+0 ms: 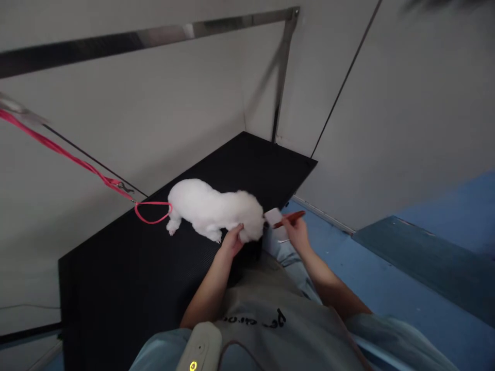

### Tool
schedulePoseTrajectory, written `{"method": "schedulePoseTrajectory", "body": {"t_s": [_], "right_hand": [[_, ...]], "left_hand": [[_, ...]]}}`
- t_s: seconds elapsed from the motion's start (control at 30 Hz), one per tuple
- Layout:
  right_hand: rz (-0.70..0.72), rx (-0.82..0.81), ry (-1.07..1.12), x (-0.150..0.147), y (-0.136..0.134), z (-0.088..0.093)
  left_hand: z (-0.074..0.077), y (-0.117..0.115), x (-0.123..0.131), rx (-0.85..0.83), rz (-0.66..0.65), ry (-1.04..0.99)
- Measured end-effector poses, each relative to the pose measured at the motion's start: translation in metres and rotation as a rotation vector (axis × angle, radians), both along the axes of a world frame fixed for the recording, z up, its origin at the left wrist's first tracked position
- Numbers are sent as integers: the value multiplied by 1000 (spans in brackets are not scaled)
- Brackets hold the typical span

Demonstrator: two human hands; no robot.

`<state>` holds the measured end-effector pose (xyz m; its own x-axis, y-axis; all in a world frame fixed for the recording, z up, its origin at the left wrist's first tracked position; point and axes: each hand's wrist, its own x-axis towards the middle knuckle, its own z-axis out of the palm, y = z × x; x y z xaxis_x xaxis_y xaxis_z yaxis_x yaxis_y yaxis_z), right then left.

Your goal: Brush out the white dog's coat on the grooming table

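Observation:
A white fluffy dog [211,206] stands on a black table [127,278], its head toward the right edge. My left hand [232,241] is closed on the dog's fur low at the head, with the thumb on top. Just right of the dog's head, my right hand [296,232] grips a brush with a reddish-brown handle [291,219] and a pale, flat head [273,217]. The brush head is close to the dog's face; whether it touches the fur is unclear.
A pink leash [69,153] runs from the upper left to a loop by the dog's rear. Behind the table stands a metal frame [154,37] against the wall. A dark panel [421,257] lies on the blue floor [348,278] at right.

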<state>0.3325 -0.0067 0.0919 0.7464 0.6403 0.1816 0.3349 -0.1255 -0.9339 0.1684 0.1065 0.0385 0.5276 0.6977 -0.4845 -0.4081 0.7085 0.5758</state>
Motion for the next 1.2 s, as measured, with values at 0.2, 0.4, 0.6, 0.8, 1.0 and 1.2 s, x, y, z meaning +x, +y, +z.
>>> {"method": "schedulePoseTrajectory", "body": {"t_s": [0.2,0.4,0.6,0.8,1.0,1.2], "right_hand": [[297,95,234,-34,8,-4],[49,98,232,0,-1,-23],[215,215,183,-31,0,-12],[130,79,293,-18,-30,-41],[-94,147,236,-5,-48,-25],[222,132,312,-30,-20,-21]], "left_hand": [[-1,-5,0,-52,-25,-43],[2,-13,10,-112,169,-90],[6,-11,7,-73,71,-89],[10,-15,23,-15,124,-81],[10,-10,30,-32,62,-23],[18,-12,26,-55,-72,-56]]}}
